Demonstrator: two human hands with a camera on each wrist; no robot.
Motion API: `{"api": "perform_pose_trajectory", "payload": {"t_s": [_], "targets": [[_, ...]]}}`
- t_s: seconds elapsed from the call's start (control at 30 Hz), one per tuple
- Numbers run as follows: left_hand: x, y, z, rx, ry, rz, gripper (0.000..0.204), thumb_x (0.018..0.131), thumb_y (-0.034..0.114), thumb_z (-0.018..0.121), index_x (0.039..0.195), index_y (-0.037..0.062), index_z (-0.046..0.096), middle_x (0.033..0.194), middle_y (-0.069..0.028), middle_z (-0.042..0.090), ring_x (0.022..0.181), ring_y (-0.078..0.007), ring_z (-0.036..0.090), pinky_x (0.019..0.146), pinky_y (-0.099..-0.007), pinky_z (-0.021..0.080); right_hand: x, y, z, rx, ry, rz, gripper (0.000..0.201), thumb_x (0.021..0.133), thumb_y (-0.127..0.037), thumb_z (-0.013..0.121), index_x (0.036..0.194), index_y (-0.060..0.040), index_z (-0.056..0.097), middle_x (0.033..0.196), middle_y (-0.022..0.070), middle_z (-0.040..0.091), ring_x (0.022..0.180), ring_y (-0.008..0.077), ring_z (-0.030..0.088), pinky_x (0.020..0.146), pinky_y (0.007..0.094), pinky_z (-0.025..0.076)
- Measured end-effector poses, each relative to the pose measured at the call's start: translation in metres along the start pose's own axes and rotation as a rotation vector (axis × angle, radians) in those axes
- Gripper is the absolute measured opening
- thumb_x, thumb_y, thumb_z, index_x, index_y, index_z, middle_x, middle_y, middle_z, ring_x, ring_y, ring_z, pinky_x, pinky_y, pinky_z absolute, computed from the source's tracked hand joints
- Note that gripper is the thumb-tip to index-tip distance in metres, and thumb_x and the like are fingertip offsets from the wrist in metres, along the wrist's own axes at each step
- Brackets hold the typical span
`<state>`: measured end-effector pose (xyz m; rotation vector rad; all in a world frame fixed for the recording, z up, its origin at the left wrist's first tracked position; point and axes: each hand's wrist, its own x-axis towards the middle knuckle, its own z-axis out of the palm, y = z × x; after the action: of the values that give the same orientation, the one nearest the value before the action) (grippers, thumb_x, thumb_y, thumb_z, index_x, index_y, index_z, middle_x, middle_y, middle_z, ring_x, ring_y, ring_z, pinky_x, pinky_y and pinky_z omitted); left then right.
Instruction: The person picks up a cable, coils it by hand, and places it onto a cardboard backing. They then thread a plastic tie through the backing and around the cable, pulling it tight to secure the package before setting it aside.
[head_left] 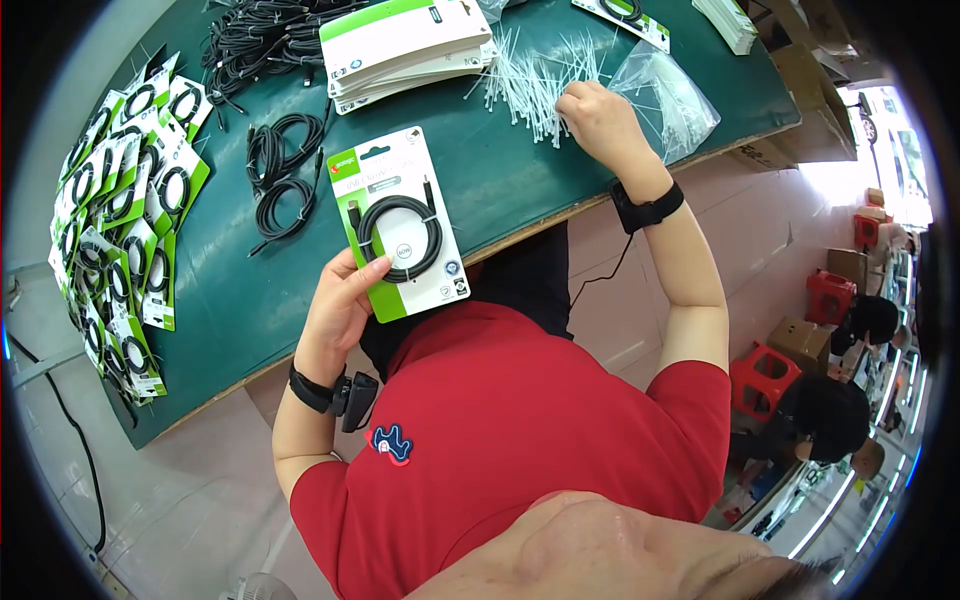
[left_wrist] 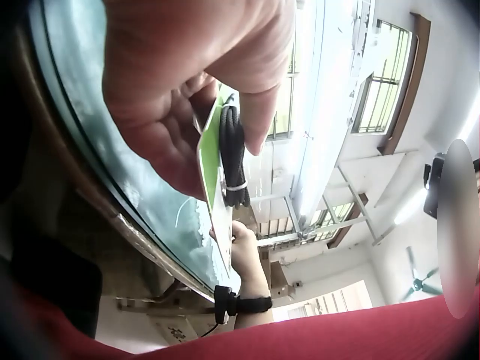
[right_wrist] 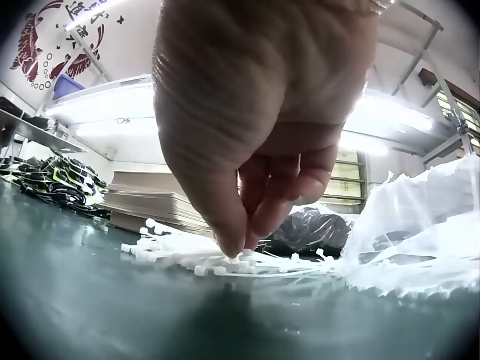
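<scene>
In the head view my left hand holds a white and green cable card by its lower left edge, thumb on the front. A black coiled cable is fastened on the card with white ties. The left wrist view shows this card almost edge-on, with fingers behind it. My right hand is at a loose pile of white cable ties. Thumb and fingertips pinch a cable tie at the near edge of the pile in the right wrist view.
Carded cables are heaped at the left of the green table. Two loose cable coils lie near the card, with a black cable bundle behind. Stacked blank cards stand at the back, and a plastic bag lies right.
</scene>
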<state>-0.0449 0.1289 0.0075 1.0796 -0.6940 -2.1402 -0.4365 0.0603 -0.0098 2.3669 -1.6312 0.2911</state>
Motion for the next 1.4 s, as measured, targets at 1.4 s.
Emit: {"api": "perform_pose_trajectory", "payload": {"t_s": [1.4], "targets": [[-0.003, 0.006, 0.018, 0.65, -0.342, 0.955, 0.031, 0.072, 0.002, 0.078, 0.102, 0.0057, 0.071, 0.104, -0.008, 0.065, 0.097, -0.021, 0.062, 0.089, -0.0371, 0.049, 0.026, -0.1, -0.08, 1.76, 0.09, 0.486, 0.009, 0.093, -0.011, 0.061, 0.09, -0.0022, 0.058, 0.083, 0.0096, 0.067, 0.059, 0.0079, 0.058, 0.052, 0.0198, 0.046]]}}
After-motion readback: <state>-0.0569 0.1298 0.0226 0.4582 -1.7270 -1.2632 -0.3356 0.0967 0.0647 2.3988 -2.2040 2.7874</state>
